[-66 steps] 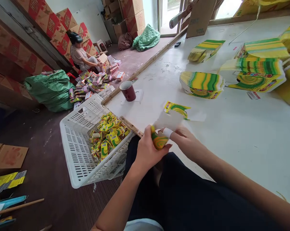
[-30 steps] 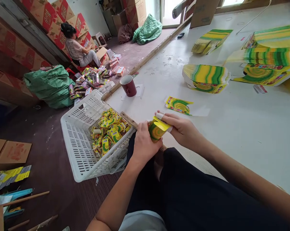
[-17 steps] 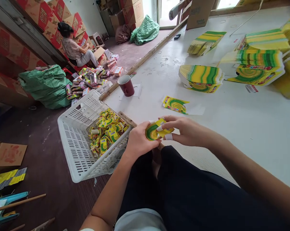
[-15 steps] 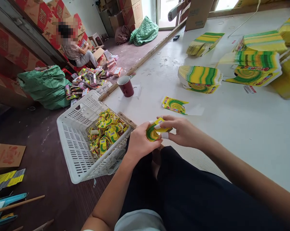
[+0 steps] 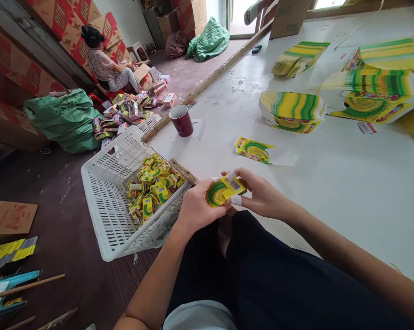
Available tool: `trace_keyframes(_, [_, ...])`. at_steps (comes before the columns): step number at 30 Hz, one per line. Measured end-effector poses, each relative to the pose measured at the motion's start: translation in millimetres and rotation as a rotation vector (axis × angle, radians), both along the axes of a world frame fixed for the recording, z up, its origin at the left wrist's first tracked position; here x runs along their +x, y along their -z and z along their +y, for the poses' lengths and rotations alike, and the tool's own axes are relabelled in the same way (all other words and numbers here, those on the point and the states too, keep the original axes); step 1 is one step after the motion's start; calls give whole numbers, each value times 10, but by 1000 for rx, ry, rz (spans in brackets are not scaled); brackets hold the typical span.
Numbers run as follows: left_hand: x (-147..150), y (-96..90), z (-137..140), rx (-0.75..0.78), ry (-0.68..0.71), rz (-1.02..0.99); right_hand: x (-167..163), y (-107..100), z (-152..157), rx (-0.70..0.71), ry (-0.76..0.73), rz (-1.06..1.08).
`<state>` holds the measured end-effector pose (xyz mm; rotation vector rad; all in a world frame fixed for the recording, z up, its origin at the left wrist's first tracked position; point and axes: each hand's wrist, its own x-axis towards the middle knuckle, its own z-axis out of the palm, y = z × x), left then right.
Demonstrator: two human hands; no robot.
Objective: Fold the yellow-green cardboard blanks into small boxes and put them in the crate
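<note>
A small yellow and green printed carton (image 5: pixel 216 194) is held between both hands above my lap. My left hand (image 5: pixel 197 205) wraps its left end, thumb along the top edge. On its right end, my right hand (image 5: pixel 258 190) grips the sides, with white covers on some fingertips; a flap with a barcode shows there. Just beyond my hands, a flat printed carton blank (image 5: pixel 253 150) lies on the white table (image 5: pixel 330 178). Left of my hands, a white plastic basket (image 5: pixel 100 201) holds many similar folded cartons (image 5: pixel 155 183).
A maroon mug (image 5: pixel 182 123) stands near the table's wooden edge. Stacks of carton blanks (image 5: pixel 292 110) lie across the table's far right. Another person (image 5: pixel 107 66) sits on the left beside a pile of boxes (image 5: pixel 124 112) and a green sack (image 5: pixel 64 119).
The right fingers have shifted off the carton's front, exposing the barcode flap. The carton has tilted slightly, and the camera view has shifted a little.
</note>
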<state>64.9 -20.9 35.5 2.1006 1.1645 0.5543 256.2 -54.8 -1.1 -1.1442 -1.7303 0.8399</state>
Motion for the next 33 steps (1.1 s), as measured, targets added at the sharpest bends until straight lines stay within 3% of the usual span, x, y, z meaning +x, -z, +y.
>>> trace_keyframes(2, [-7, 23, -14, 22, -20, -19, -83, 27, -8, -2, 45, 73])
trace_keyframes(6, [-136, 132, -38, 45, -64, -40, -238, 55, -2, 50, 11, -21])
trace_keyframes(11, [-277, 188, -49, 93, -122, -7, -302, 52, 28, -127, -149, 47])
trace_keyframes(16, [-207, 144, -21, 210, -76, -40, -233, 32, 35, -109, -94, 78])
trace_keyframes(20, [-162, 131, -18, 227, -11, -73, -172, -7, 15, -155, -137, 211])
trace_keyframes(25, [-158, 129, -38, 289, 12, -89, -197, -3, -15, -67, -102, 175])
trace_keyframes(30, [-89, 186, -71, 280, 8, -112, -299, 80, -21, 62, 94, 86])
trace_keyframes(33, [-197, 234, 36, 232, -84, -106, -200, 125, 101, 76, 71, 30])
